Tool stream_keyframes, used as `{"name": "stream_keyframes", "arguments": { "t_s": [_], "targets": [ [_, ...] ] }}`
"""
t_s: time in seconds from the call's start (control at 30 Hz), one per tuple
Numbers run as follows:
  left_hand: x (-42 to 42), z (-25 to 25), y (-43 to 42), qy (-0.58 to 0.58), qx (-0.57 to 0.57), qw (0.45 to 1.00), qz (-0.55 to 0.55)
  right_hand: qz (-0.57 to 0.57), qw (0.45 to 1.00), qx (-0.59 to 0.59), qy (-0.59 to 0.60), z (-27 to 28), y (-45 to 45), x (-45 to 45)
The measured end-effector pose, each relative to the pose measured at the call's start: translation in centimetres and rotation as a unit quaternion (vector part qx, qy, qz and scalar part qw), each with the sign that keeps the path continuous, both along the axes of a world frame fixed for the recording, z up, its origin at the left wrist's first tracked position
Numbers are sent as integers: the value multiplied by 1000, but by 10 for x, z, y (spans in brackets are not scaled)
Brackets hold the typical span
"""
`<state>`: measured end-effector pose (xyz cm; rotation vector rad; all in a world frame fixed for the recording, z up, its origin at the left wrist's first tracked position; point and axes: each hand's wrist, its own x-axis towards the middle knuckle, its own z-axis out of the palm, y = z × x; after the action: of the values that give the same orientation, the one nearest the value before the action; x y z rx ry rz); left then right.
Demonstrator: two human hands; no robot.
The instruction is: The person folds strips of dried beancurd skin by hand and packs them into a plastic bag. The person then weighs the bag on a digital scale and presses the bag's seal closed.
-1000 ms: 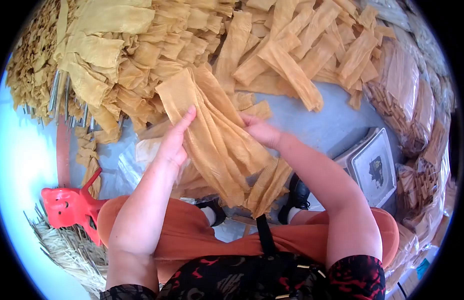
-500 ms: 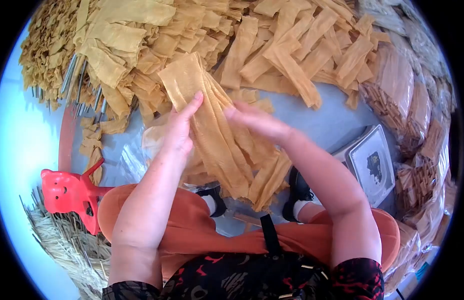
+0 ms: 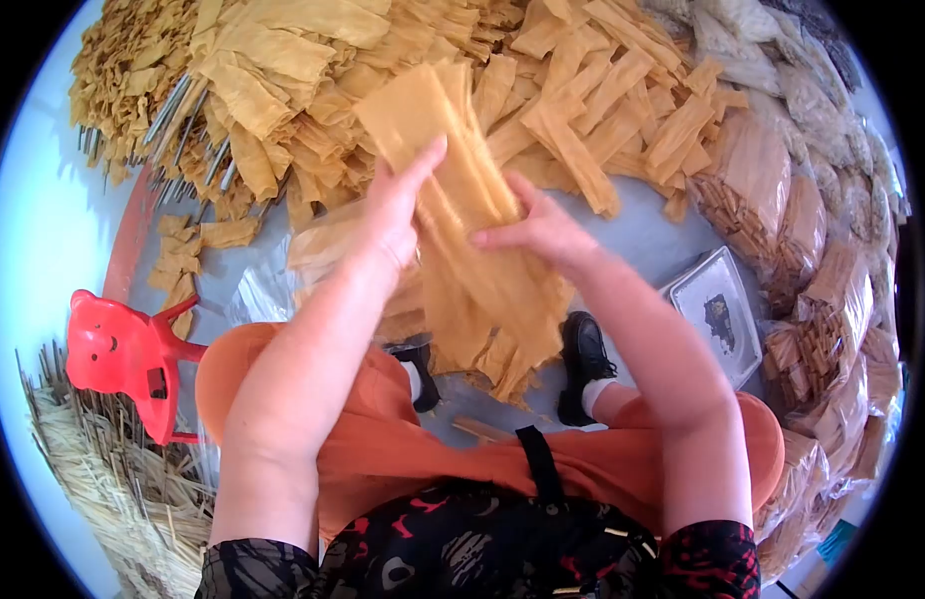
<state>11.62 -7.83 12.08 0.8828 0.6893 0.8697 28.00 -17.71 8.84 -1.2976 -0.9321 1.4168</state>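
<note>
Between both hands is a bundle of long tan sheets, wrinkled and layered, looking like dried tofu skin. My left hand grips its left edge, thumb lying on top and fingers hidden behind. On the right edge, my right hand is closed with the thumb across the front. The bundle slants from upper left to lower right, its bottom end hanging above the floor near my feet. Under my left wrist lies a clear plastic bag with tan pieces in it. More loose strips lie below the bundle.
Heaps of similar strips spread across the far side, with metal rods sticking out at left. A metal-topped scale stands at right, by filled plastic bags. At left are a red chair and a pile of pale sticks.
The bundle has risen a little away from me. My right hand, blurred and at the edge before, is now closed on it with the thumb in front. The view has shifted slightly.
</note>
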Motion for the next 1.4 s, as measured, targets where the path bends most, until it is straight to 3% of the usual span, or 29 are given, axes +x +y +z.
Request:
{"name": "stream_keyframes", "arguments": {
  "t_s": [0.1,0.13,0.2,0.23,0.3,0.5,0.63,0.67,0.7,0.77,0.8,0.9,1.0,1.07,1.1,1.13,1.17,1.2,1.23,1.27,1.4],
  "targets": [
    [-7,45,20,58,-6,996,-68,-1,999,17,-28,22,1,25],
    [-10,59,30,130,28,985,-110,5,1000,19,-23,40,-3,31],
    [-17,82,38,286,114,941,-144,5,999,33,-31,49,-7,44],
    [-23,87,43,284,113,941,-143,7,999,32,-33,47,-9,49],
    [-36,91,59,356,166,883,-256,1,999,30,-42,41,-8,57],
    [-81,-25,123,509,111,795,-310,8,997,-63,-41,10,1,53],
    [-87,-130,140,533,52,823,-189,10,992,-119,-47,-17,11,53],
    [-79,-152,134,589,108,790,-134,15,990,-129,-49,-23,13,53],
    [-72,-163,131,589,97,791,-135,22,990,-130,-43,-28,15,52],
    [-59,-180,131,676,77,662,-316,31,989,-137,-36,-41,24,52],
    [-54,-174,124,675,70,662,-319,48,986,-153,-42,-49,27,53],
    [-52,-155,104,639,222,621,-397,84,978,-182,-54,-79,34,54],
    [-62,-202,107,673,214,608,-363,114,973,-189,-65,-87,48,46],
    [-79,-233,109,607,274,690,-284,125,971,-191,-68,-90,53,41],
    [-85,-245,112,606,270,692,-284,135,972,-187,-52,-93,57,40],
    [-92,-253,114,523,118,803,-262,146,972,-183,-35,-96,61,38],
    [-100,-261,116,418,-38,879,-227,149,970,-187,-35,-95,65,35],
    [-112,-261,117,417,-42,880,-224,161,965,-205,-2,-90,70,30],
    [-125,-259,117,257,-157,941,-155,172,959,-222,31,-87,76,26],
    [-134,-257,116,85,-262,958,-79,174,959,-223,30,-91,81,23],
    [-150,-254,104,-31,-351,936,-18,276,926,-256,-9,-110,101,8]
  ]
}}
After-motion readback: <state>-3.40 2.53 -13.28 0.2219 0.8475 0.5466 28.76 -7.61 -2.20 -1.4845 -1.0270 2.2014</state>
